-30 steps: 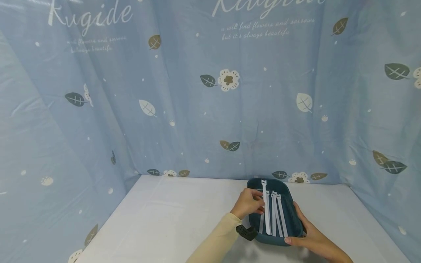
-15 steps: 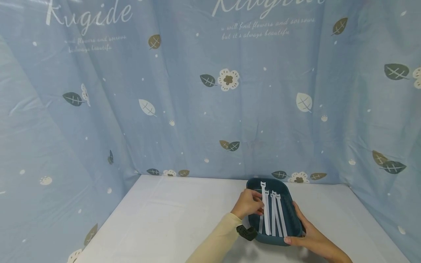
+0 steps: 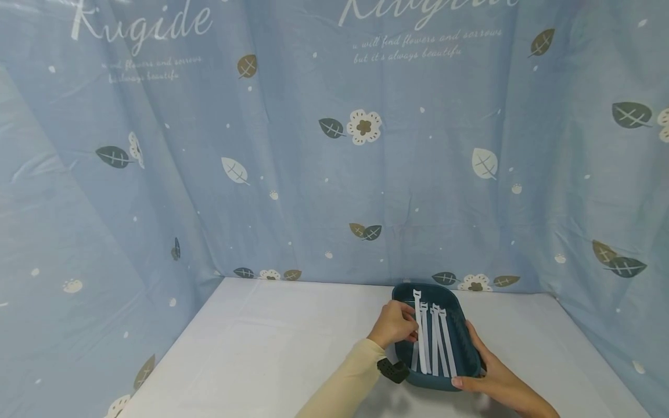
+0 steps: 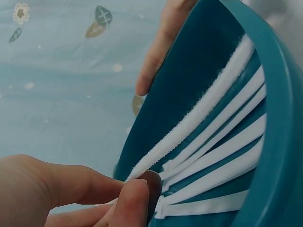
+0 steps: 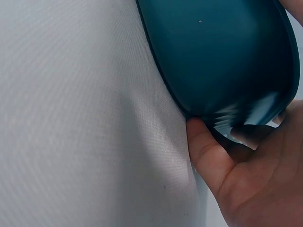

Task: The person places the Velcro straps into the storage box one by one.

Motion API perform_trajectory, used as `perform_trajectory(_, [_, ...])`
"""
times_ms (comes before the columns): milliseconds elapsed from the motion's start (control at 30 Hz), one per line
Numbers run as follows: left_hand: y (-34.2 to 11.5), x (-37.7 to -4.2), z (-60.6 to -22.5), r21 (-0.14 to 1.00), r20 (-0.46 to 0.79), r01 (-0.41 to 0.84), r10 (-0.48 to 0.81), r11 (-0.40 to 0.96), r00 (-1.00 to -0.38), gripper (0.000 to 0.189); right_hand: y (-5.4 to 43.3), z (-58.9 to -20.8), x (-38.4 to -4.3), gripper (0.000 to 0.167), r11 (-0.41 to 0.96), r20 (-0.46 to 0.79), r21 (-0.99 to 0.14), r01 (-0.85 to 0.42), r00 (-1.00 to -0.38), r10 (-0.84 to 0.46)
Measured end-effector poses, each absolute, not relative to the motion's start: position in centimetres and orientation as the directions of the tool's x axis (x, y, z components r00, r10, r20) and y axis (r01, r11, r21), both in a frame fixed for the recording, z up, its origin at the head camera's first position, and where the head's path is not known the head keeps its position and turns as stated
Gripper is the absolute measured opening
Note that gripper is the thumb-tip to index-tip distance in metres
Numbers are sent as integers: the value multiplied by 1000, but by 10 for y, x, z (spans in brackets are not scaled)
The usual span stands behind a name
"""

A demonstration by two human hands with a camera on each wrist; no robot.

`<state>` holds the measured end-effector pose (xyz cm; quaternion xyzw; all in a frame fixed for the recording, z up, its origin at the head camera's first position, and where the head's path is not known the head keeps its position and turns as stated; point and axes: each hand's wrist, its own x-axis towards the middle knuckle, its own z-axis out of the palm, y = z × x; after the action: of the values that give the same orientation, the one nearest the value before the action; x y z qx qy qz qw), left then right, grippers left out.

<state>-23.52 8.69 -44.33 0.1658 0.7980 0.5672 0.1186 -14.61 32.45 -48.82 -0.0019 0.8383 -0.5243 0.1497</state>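
Note:
A dark teal rounded tray (image 3: 463, 342) stands tilted toward me near the back of the table, with several white hook-and-loop cable ties lying lengthwise in it. My left hand (image 3: 393, 323) reaches over its left side. Thumb and fingertip pinch the leftmost cable tie (image 4: 199, 106), which looks fuzzy in the left wrist view; its slotted head points up and its tail lies toward the near wall. My right hand (image 3: 493, 376) grips the tray's lower right corner, thumb at the near rim and fingers along the outside. In the right wrist view, the tray's outer surface (image 5: 203, 61) hides most of these fingers.
A white cloth-covered table (image 3: 272, 342) extends left and right of the tray. Behind and beside it hangs a blue curtain (image 3: 292, 145) printed with leaves and flowers. A black band (image 3: 393, 370) sits at the left wrist, overlapping the tray's near left corner.
The pinched cable tie's head has shifted slightly left and down, and its tail has come a little closer to the others. Tray and right hand stay put.

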Motion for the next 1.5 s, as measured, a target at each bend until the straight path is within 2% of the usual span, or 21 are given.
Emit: perform_trajectory(1500, [86,-230,-441,932,6,144,385,331,-923,32,325,-486,-144,119,453,-257,-877,157,-952,-166])
